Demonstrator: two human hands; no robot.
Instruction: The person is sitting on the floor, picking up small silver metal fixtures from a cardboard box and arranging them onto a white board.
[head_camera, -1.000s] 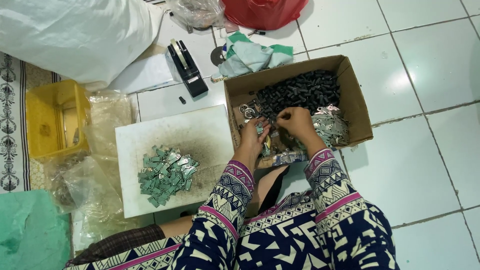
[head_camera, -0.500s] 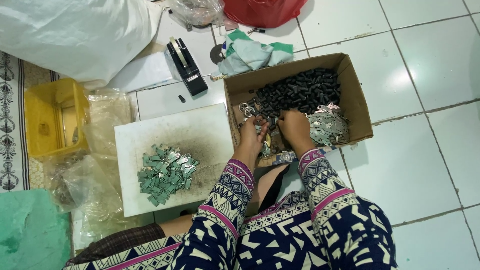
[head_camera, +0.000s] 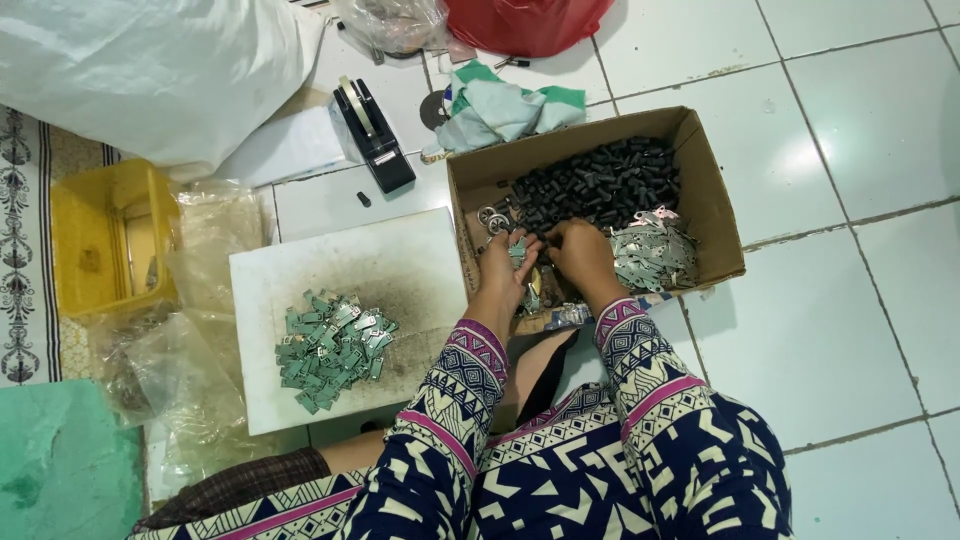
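Observation:
An open cardboard box (head_camera: 718, 205) lies on the tiled floor. It holds a heap of small black cylindrical parts (head_camera: 600, 185) and a pile of small silver metal plates (head_camera: 650, 255). Both my hands are inside the box at its near left side. My left hand (head_camera: 505, 268) holds a few small metal pieces between its fingers. My right hand (head_camera: 580, 255) is curled over small parts right beside it, the fingertips of both hands meeting. A white board (head_camera: 400, 270) to the left carries a pile of greenish metal pieces (head_camera: 333, 347).
A black tape dispenser (head_camera: 373, 137) and a green-and-white cloth (head_camera: 500, 108) lie beyond the board. A yellow plastic crate (head_camera: 95, 240), clear plastic bags (head_camera: 200, 330), a big white sack (head_camera: 150, 70) and a red bag (head_camera: 530, 20) surround the spot. My patterned sleeves fill the foreground.
My right hand has drawn back from the middle of the box toward its near left corner, closing in on my left hand. The left hand stays almost in place.

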